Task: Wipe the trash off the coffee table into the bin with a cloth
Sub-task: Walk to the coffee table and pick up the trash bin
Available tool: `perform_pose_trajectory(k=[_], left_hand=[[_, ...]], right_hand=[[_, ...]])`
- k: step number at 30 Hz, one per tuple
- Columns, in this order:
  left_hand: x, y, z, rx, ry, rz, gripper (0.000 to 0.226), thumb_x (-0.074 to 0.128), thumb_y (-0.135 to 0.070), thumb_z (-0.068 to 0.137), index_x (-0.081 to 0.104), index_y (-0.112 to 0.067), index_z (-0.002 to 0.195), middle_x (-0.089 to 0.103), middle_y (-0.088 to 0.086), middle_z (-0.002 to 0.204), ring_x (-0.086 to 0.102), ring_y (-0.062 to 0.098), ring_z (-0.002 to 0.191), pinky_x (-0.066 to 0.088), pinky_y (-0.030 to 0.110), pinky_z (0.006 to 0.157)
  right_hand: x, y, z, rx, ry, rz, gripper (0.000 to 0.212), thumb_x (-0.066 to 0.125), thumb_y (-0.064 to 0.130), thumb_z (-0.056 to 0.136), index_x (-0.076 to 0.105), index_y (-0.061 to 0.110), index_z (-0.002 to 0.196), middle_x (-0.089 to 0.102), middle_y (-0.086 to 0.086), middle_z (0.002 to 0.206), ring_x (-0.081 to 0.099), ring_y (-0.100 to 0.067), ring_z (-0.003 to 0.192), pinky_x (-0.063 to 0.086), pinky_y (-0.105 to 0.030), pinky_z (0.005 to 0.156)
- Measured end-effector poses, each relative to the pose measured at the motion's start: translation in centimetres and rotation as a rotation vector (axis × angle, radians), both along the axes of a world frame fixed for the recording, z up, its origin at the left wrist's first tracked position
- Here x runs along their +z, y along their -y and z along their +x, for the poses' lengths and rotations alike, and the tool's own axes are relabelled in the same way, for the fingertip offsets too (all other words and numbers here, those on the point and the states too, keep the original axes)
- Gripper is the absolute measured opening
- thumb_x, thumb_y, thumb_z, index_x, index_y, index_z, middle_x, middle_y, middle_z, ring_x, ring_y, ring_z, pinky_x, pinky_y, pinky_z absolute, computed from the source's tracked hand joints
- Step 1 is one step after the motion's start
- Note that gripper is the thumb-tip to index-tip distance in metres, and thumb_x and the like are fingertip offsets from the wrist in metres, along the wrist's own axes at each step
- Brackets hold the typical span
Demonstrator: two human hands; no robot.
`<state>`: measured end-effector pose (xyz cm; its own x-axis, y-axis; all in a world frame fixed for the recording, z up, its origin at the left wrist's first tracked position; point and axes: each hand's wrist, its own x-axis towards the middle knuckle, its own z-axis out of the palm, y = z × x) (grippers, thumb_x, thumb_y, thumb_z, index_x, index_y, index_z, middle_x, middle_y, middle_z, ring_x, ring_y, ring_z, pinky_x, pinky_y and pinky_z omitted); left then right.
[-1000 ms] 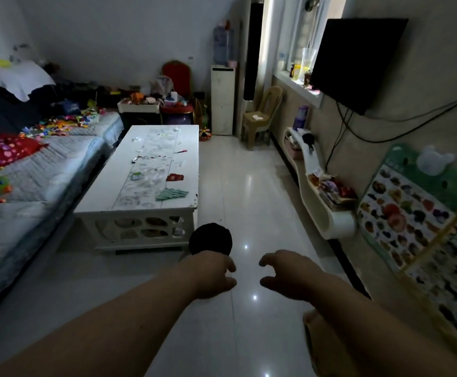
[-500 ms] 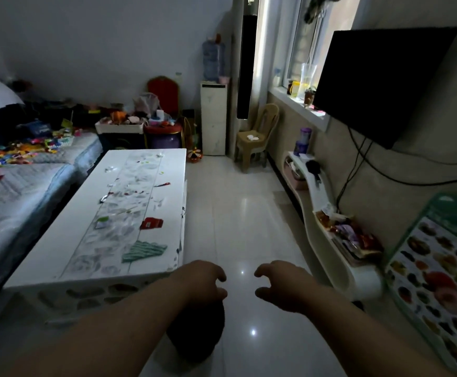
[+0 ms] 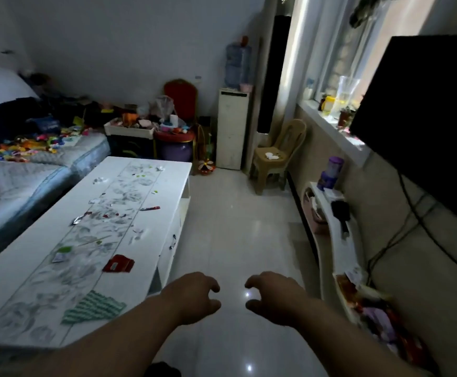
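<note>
A long white coffee table (image 3: 26,270) fills the left half of the view. On its near end lies a green-and-white striped cloth (image 3: 94,307). A red wrapper (image 3: 118,263) lies beyond it, and small scraps of trash (image 3: 104,214) are scattered along the table's middle. The dark bin (image 3: 162,370) shows only as a sliver at the bottom edge, under my left forearm. My left hand (image 3: 192,297) hovers over the floor just right of the table's near corner, fingers curled and apart, holding nothing. My right hand (image 3: 273,297) hovers beside it, also empty.
A grey sofa (image 3: 17,186) with toys runs along the table's left side. A white curved shelf (image 3: 341,240) with clutter lines the right wall under a black TV (image 3: 426,123). A tan plastic chair (image 3: 276,156) and a white cabinet (image 3: 232,129) stand at the far end of the tiled floor (image 3: 235,240).
The view has moved forward alongside the table; the cloth and trash appear closer. The dark bin has slid from ahead of my hands to under my left forearm. Both hands stay empty.
</note>
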<state>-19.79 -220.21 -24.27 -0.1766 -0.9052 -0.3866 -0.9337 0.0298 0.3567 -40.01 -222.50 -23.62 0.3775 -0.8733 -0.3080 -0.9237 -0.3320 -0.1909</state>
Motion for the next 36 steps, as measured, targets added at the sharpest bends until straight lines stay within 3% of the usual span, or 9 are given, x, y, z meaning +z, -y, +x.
perform_pose_trajectory(k=[9,23,26,33,36], left_hand=[[1.1,11.0,0.0,0.315,-0.074,-0.036,0.052,0.054,-0.051,0.084,0.055,-0.031,0.132,0.052,-0.001,0.139,0.051,0.017,0.124,0.042,0.033,0.101],[-3.6,22.8,16.6,0.636,-0.040,0.059,0.055,0.053,-0.053,0.085,0.051,-0.033,0.136,0.054,0.001,0.138,0.049,0.019,0.126,0.044,0.035,0.100],[-3.3,24.0,20.0,0.715,-0.035,0.076,0.053,0.051,-0.052,0.086,0.051,-0.033,0.135,0.056,0.000,0.136,0.051,0.020,0.125,0.045,0.038,0.101],[-4.9,22.5,25.9,1.054,-0.119,0.127,0.045,0.054,-0.049,0.085,0.059,-0.029,0.126,0.060,0.002,0.128,0.056,0.020,0.115,0.043,0.028,0.087],[-6.3,20.9,27.5,1.256,-0.173,0.159,0.052,0.055,-0.048,0.087,0.052,-0.030,0.136,0.051,0.002,0.142,0.049,0.019,0.127,0.039,0.026,0.098]], right_hand=[[1.7,17.3,2.8,0.329,-0.005,-0.012,0.048,0.054,0.048,0.085,0.045,0.031,0.129,0.054,-0.003,0.126,0.053,-0.023,0.113,0.042,-0.038,0.092],[-2.7,34.5,24.3,0.784,-0.028,0.079,0.048,0.056,0.048,0.083,0.047,0.032,0.128,0.054,-0.001,0.129,0.050,-0.021,0.119,0.041,-0.035,0.098],[-3.2,36.2,29.6,0.867,-0.008,0.107,0.047,0.055,0.049,0.084,0.047,0.032,0.127,0.055,-0.001,0.124,0.052,-0.021,0.116,0.043,-0.035,0.096],[-5.4,37.5,40.9,1.176,-0.040,0.175,0.046,0.058,0.048,0.082,0.050,0.032,0.124,0.058,-0.004,0.118,0.056,-0.025,0.110,0.045,-0.039,0.092],[-6.5,37.5,44.8,1.339,-0.070,0.212,0.042,0.061,0.045,0.080,0.053,0.031,0.119,0.059,-0.004,0.116,0.056,-0.025,0.109,0.046,-0.037,0.090]])
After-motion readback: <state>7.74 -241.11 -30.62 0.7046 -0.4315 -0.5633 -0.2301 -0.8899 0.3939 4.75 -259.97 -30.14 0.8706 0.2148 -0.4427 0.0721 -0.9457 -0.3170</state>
